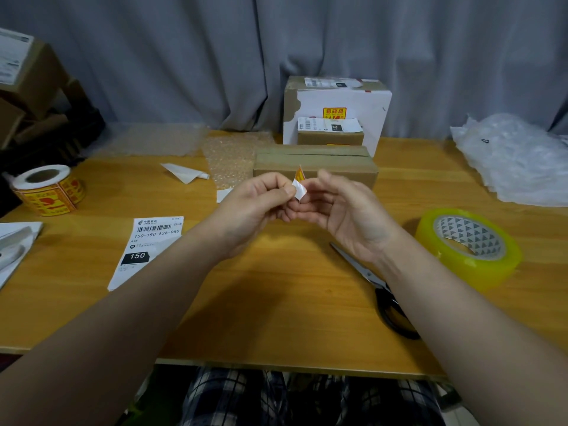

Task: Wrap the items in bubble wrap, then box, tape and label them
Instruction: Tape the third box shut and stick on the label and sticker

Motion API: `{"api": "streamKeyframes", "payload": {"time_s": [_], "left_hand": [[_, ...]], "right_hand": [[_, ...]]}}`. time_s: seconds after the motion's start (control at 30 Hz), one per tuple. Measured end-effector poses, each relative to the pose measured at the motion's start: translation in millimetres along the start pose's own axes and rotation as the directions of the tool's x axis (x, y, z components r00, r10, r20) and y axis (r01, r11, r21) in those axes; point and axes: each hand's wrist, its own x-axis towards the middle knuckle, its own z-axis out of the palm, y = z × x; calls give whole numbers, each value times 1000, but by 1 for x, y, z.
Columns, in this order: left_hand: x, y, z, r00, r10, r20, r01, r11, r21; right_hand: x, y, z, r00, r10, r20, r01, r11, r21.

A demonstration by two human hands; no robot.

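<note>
Peeling the sticker (299,183), your left fingers (284,191) pinch it; right fingers (325,179) curl close, hold unclear. Next, press it onto the box (316,156).

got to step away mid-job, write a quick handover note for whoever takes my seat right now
Left hand pinches a small yellow sticker, its white backing partly peeled. Right hand is at the sticker's other edge, grip unclear.
Cardboard box sits closed just behind the hands and looks taped. Shipping label lies loose on the left, sticker roll far left, tape roll and scissors on the right.
Done: box closed.
Left: finish peeling, stick the sticker on the box, then add the shipping label.
</note>
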Motion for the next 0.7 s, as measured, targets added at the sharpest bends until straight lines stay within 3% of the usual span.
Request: {"api": "streamKeyframes", "payload": {"time_s": [0.13,0.3,0.4,0.6,0.7], "left_hand": [[0,1,-1,1000,27,0,-27,990,136],[-1,2,0,999,40,20,-43,976,213],[-2,0,1,999,42,28,-46,984,171],[-1,-3,6,1000,6,-13,-8,995,-103],[-1,-3,6,998,-30,-64,25,997,-78]], "right_hand": [[0,5,6,989,-121,-87,103,978,-184],[3,6,6,982,-119,-144,94,981,-172],[3,0,5,995,-29,-101,17,993,-119],[3,-7,0,993,115,17,-116,989,86],[4,-1,-1,997,66,-37,-67,998,-3]]}}
